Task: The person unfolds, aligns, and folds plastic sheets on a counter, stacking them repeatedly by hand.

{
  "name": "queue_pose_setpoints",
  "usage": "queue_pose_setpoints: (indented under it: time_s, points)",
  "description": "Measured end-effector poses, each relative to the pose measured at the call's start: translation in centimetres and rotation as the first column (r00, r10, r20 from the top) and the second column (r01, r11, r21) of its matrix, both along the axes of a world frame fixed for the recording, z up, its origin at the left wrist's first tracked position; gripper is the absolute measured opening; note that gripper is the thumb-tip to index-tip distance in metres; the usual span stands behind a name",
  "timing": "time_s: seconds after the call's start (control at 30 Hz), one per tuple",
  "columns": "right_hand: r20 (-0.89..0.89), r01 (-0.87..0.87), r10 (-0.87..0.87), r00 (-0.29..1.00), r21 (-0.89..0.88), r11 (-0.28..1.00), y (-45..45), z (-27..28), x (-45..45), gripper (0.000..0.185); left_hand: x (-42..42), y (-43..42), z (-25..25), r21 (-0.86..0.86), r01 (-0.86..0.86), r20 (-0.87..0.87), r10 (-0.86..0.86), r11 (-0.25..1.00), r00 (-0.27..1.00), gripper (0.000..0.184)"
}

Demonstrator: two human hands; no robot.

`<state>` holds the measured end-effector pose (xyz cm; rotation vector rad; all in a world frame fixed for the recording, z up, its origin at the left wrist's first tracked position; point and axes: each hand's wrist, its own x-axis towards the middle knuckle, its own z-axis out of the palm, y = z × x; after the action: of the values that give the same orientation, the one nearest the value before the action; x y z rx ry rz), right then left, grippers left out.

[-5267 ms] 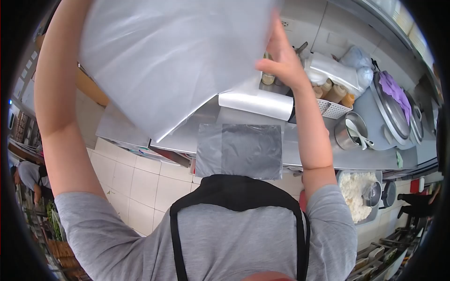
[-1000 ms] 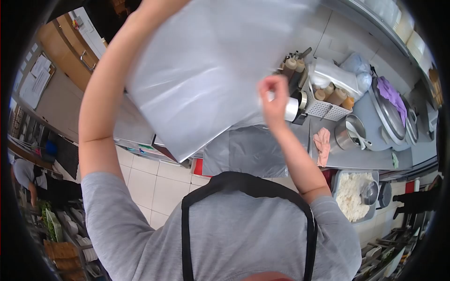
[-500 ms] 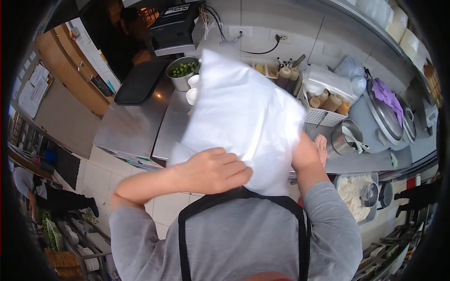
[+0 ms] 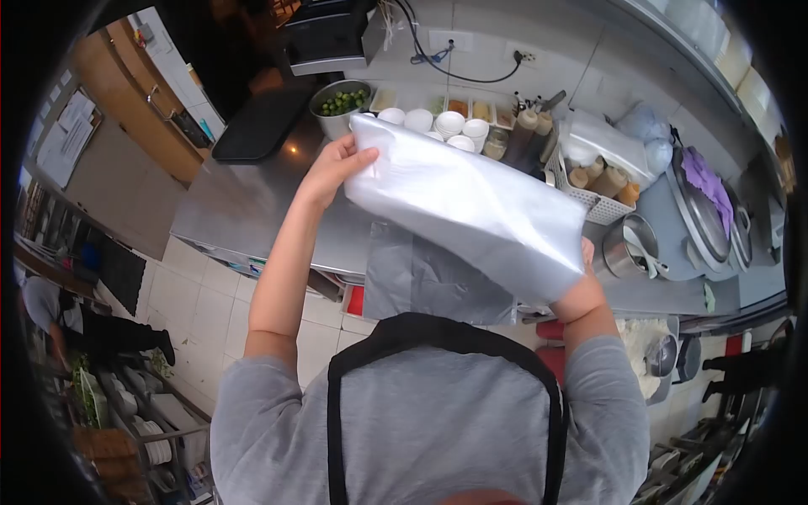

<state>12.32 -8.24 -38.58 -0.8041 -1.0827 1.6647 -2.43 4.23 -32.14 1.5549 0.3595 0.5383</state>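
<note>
A white, shiny plastic bag [image 4: 463,194] is held up in front of me above the steel counter, slanting down to the right. My left hand [image 4: 337,172] pinches its upper left corner between thumb and fingers. At the lower right end my right hand [image 4: 585,286] grips the bag, with most of its fingers hidden behind the plastic. A thin, see-through greyish plastic sheet [image 4: 421,273] hangs below the white plastic, over the counter's front edge; whether the two are joined I cannot tell.
Behind the bag stand white cups [image 4: 450,124], a pot of green limes [image 4: 341,103] and a white basket of bottles [image 4: 602,206]. A black tray [image 4: 261,126] lies left; a metal pot [image 4: 629,244] stands right. Another person [image 4: 63,324] is at far left.
My left hand has moved from near my chest up to the bag's far left corner. The bag now lies lower and more sideways, and the greyish sheet shows beneath it.
</note>
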Motion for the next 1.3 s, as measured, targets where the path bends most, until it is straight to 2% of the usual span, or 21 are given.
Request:
queue_pose_setpoints:
  time_s: [0.03,0.1,0.17,0.23,0.3,0.37,0.5,0.63,0.73,0.8,0.83,0.9,0.97,1.0,1.03,1.1,1.13,1.17,1.23,1.27,1.3]
  points:
    - [0.016,-0.013,0.013,1.0,-0.008,1.0,-0.5,-0.6,-0.4,0.035,-0.1,-0.1,0.0,-0.005,0.013,-0.009,-0.013,1.0,1.0,0.052]
    - [0.023,-0.014,0.015,1.0,-0.018,1.0,-1.8,-1.7,-0.9,0.035,-0.2,-0.3,0.4,-0.151,0.08,-0.009,-0.083,0.985,0.997,0.049]
    - [0.022,-0.008,0.009,1.0,-0.037,0.999,-3.0,-2.7,-0.7,0.036,-0.2,-1.0,0.2,-0.1,0.048,0.009,-0.048,0.994,0.999,0.049]
    - [-0.004,0.006,-0.006,1.0,-0.057,0.998,-3.8,-3.2,-0.2,0.036,-0.1,-1.0,0.2,-0.05,-0.196,-0.017,0.195,0.979,0.981,0.046]
    - [-0.04,0.023,-0.026,0.999,-0.08,0.997,-4.9,-3.8,0.7,0.036,0.0,-1.1,-0.4,-0.058,-0.182,-0.029,0.18,0.982,0.983,0.045]
    - [-0.084,0.047,-0.055,0.995,-0.096,0.994,-5.8,-4.3,1.8,0.037,0.1,-1.9,-0.6,-0.103,-0.029,-0.062,0.023,0.994,0.998,0.038]
    - [-0.199,0.089,-0.113,0.974,-0.125,0.988,-7.7,-5.1,4.2,0.037,0.1,-2.0,-1.9,-0.231,0.084,-0.162,-0.124,0.969,0.979,0.028]
    - [-0.359,0.153,-0.178,0.916,-0.098,0.983,-9.5,-4.8,7.4,0.038,-0.9,0.2,-0.9,-0.139,-0.031,-0.025,0.028,0.99,0.999,0.014]
    - [-0.476,0.228,-0.206,0.855,-0.012,0.974,-10.5,-3.1,10.0,0.038,-2.4,2.6,0.6,-0.102,-0.081,0.003,0.082,0.992,0.997,0.015]
    - [-0.503,0.28,-0.209,0.839,0.068,0.958,-11.4,-1.3,11.3,0.038,-3.2,3.8,1.1,-0.104,-0.188,-0.015,0.187,0.977,0.982,0.017]
    - [-0.443,0.478,-0.443,0.779,-0.038,0.878,-12.5,1.6,10.4,0.04,-3.3,4.2,1.3,-0.102,-0.192,-0.014,0.191,0.976,0.981,0.017]
    - [-0.44,0.52,-0.482,0.757,-0.039,0.853,-12.8,4.0,10.7,0.044,-3.4,4.6,1.6,-0.139,-0.209,-0.006,0.21,0.968,0.978,0.017]
    - [-0.422,0.522,-0.432,0.797,0.121,0.844,-13.2,5.6,10.9,0.042,-3.0,4.3,2.3,-0.158,-0.166,-0.005,0.168,0.973,0.986,0.021]
    - [-0.334,0.723,-0.658,0.675,0.122,0.68,-13.1,6.3,10.0,0.036,-2.7,4.0,2.6,-0.122,-0.14,0.06,0.148,0.983,0.987,0.026]
    - [-0.337,0.726,-0.66,0.671,0.121,0.677,-12.9,6.3,10.1,0.036,-2.4,3.5,2.9,-0.085,-0.113,0.123,0.123,0.99,0.985,0.031]
    - [0.012,0.804,-0.85,0.527,0.316,0.503,-12.0,6.3,11.0,0.034,-1.2,2.3,3.6,-0.01,-0.136,0.126,0.136,0.991,0.983,0.04]
    - [0.015,0.836,-0.887,0.461,0.327,0.44,-11.9,7.0,10.9,0.042,-0.7,2.2,3.8,0.064,-0.163,0.134,0.153,0.985,0.979,0.05]
    - [0.015,0.836,-0.887,0.462,0.325,0.441,-11.8,7.2,11.1,0.042,-0.3,2.5,3.8,0.063,-0.164,0.132,0.155,0.984,0.979,0.05]
    - [0.137,0.884,-0.966,0.22,0.392,0.256,-11.4,7.8,11.5,0.052,0.2,3.4,3.9,0.09,-0.259,0.177,0.241,0.962,0.954,0.065]
    - [0.018,0.895,-0.967,0.253,0.375,0.241,-11.3,8.2,11.4,0.062,-0.1,3.8,4.5,0.048,-0.213,0.173,0.202,0.976,0.964,0.073]
    - [0.02,0.895,-0.967,0.255,0.374,0.244,-11.3,8.8,11.3,0.062,-0.4,4.0,4.9,0.071,-0.199,0.174,0.184,0.978,0.967,0.075]
